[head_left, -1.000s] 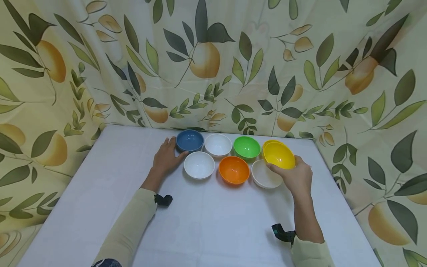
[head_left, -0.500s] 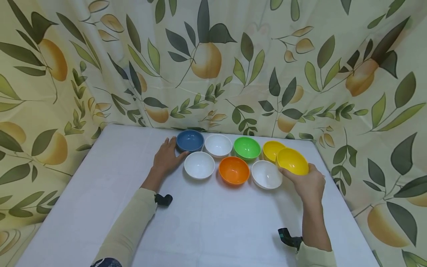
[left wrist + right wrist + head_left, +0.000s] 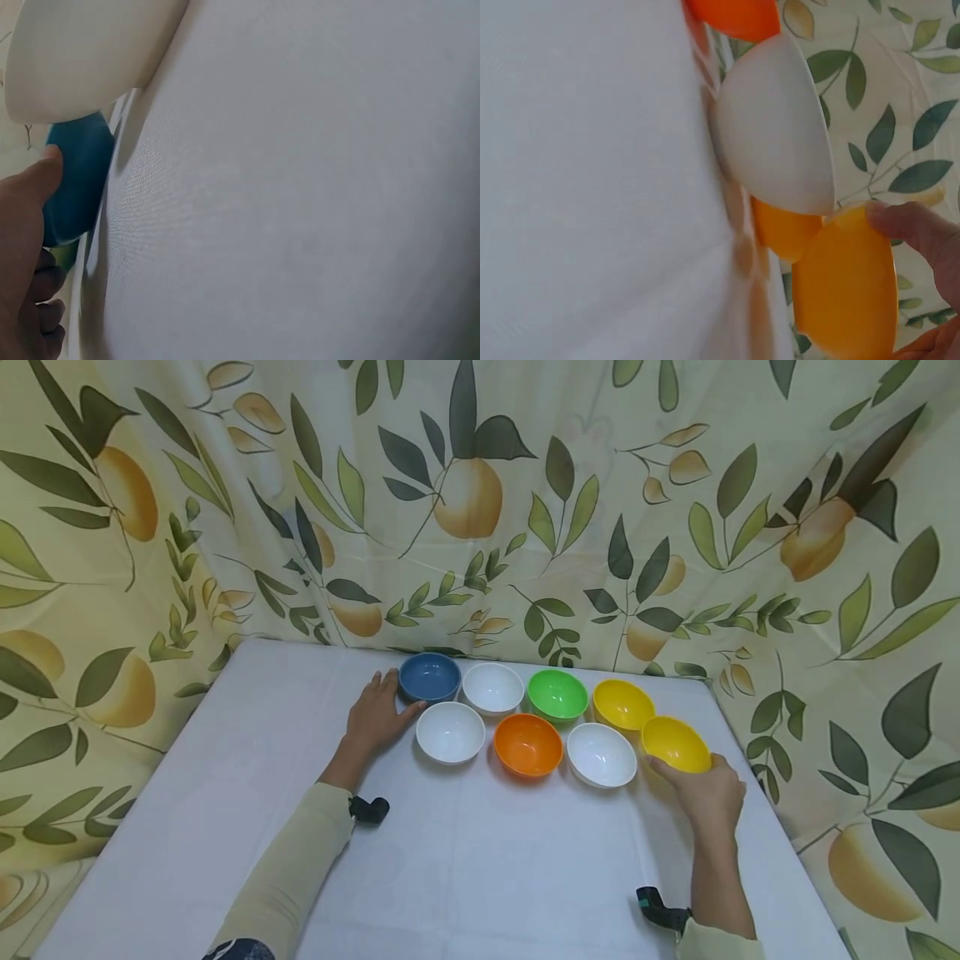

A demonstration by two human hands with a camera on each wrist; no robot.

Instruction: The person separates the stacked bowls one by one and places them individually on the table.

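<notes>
In the head view my right hand [image 3: 708, 793] pinches a yellow bowl [image 3: 677, 745] by its right side, thumb at the rim. The right wrist view shows this yellow bowl [image 3: 847, 289] raised off the white cloth, below a white bowl [image 3: 780, 127]. Behind it, a second yellow bowl [image 3: 624, 705] ends the back row. My left hand [image 3: 373, 713] lies against the left side of a blue bowl [image 3: 429, 677], thumb and fingers spread about it. In the left wrist view, the thumb touches the blue bowl [image 3: 79, 180].
Beside the blue bowl, the back row holds a white bowl [image 3: 492, 688] and a green bowl [image 3: 558, 695]. In front stand a white bowl [image 3: 451, 732], an orange bowl [image 3: 528, 745] and another white bowl [image 3: 602, 755]. A patterned curtain [image 3: 480, 568] hangs behind the white-covered table [image 3: 480, 868].
My right hand has carried the yellow bowl rightward and toward me, away from the second yellow bowl, and lower beside the front white bowl. My left hand stays at the blue bowl.
</notes>
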